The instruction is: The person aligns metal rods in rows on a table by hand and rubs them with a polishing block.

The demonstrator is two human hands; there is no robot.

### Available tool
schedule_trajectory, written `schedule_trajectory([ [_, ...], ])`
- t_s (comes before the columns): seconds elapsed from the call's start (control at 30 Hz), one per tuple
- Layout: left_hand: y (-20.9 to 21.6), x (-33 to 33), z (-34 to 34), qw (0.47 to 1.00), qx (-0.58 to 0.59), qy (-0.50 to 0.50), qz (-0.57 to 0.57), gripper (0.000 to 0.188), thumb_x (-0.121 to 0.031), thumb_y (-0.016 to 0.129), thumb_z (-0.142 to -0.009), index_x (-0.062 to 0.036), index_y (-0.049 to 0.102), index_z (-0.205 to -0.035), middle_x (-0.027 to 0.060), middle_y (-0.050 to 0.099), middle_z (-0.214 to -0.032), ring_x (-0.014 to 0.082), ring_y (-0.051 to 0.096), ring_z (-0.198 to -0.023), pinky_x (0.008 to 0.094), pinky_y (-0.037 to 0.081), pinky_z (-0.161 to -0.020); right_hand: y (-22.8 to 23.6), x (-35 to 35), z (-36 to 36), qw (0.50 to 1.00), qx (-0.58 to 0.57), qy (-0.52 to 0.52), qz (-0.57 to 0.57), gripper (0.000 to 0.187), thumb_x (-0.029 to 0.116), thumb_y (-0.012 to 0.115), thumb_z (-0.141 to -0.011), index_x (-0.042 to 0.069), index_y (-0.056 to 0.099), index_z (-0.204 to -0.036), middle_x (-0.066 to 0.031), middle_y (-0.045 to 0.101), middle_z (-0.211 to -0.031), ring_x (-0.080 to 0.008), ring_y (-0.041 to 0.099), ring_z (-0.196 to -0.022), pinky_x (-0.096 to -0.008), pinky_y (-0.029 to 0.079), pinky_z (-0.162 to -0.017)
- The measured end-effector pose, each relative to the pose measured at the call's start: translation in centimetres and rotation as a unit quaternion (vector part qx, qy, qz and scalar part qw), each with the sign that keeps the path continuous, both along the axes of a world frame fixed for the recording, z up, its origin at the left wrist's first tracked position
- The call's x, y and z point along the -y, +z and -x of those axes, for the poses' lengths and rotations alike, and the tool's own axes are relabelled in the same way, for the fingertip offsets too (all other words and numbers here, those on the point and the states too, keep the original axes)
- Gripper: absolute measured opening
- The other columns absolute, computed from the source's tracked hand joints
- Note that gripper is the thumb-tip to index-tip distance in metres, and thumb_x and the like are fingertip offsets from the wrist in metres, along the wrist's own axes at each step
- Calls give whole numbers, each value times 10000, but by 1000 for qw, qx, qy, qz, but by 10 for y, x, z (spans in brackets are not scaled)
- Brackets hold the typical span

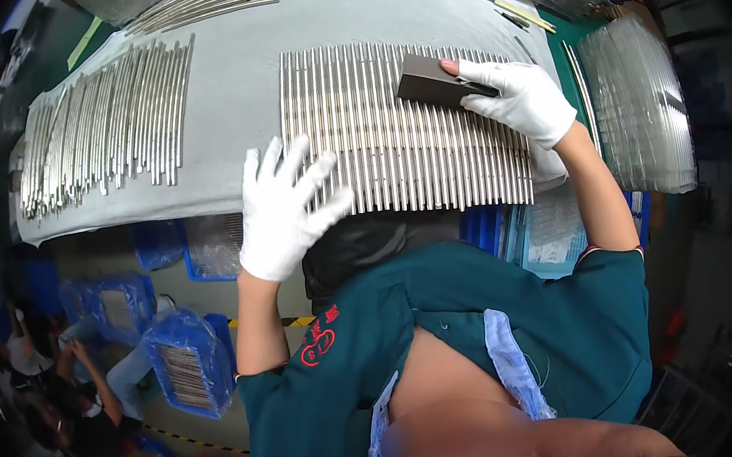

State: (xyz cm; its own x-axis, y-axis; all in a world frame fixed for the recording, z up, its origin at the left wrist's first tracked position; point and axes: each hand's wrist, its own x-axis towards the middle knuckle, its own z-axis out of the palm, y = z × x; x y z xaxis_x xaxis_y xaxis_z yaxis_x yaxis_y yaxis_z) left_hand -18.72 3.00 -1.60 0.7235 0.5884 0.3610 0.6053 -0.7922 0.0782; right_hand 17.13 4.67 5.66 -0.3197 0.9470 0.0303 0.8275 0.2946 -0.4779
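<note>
A wide row of thin metal rods (pixel 374 131) lies side by side on the grey-white cloth (pixel 235 109) in front of me. My right hand (pixel 519 97), in a white glove with the thumb tip bare, grips a dark brown rectangular block (pixel 436 83) over the upper right part of the row. My left hand (pixel 289 205), also gloved in white, is spread at the row's left end. Its fingertips are over or against the leftmost rods; whether they press on them I cannot tell.
Another batch of rods (pixel 109 121) lies unevenly at the left, with more rods (pixel 195 5) at the far edge. Stacked clear plastic trays (pixel 636 105) stand at the right. Pen-like tools (pixel 521 13) lie back right. Blue crates (pixel 187 360) sit on the floor, near a seated person (pixel 81 379).
</note>
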Motion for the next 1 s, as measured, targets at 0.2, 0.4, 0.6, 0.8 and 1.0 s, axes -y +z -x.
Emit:
schedule_trajectory([
  [0.2,-1,16,-5,997,-6,57,59,719,-362,843,-651,-192,626,-1315,143,601,-1311,442,527,-1205,596,404,-1043,-4,-18,36,993,-100,-20,-53,511,219,727,-908,202,601,-1402,-132,678,-1282,-293,671,-1146,-339,510,-988],
  [0.4,-6,13,-3,999,30,29,19,697,-284,805,-620,-178,628,-1286,98,629,-1260,392,577,-1129,546,433,-1019,-20,-23,39,1000,-6,-12,2,672,374,673,-916,393,392,-1526,-101,690,-1246,-337,689,-1010,-400,548,-874],
  [0.6,-5,8,1,999,35,-25,21,562,-316,746,-696,-140,650,-1221,71,655,-1194,311,607,-1058,497,457,-977,-4,-25,43,997,15,-33,60,671,307,687,-917,396,408,-1520,-126,683,-1255,-341,683,-1046,-391,537,-903],
  [0.8,1,12,-2,998,57,-37,13,516,-467,728,-761,-86,647,-1099,110,653,-1090,330,622,-985,492,482,-921,-7,-31,45,998,-16,-17,53,644,278,716,-914,338,464,-1504,-152,670,-1281,-345,663,-1122,-376,515,-955],
  [1.0,6,19,-1,990,128,-49,3,523,-492,711,-792,-97,627,-1125,112,676,-1019,334,654,-920,498,503,-880,-14,-40,44,992,-109,31,51,603,235,724,-908,320,522,-1469,-119,667,-1314,-282,670,-1154,-348,500,-1002],
])
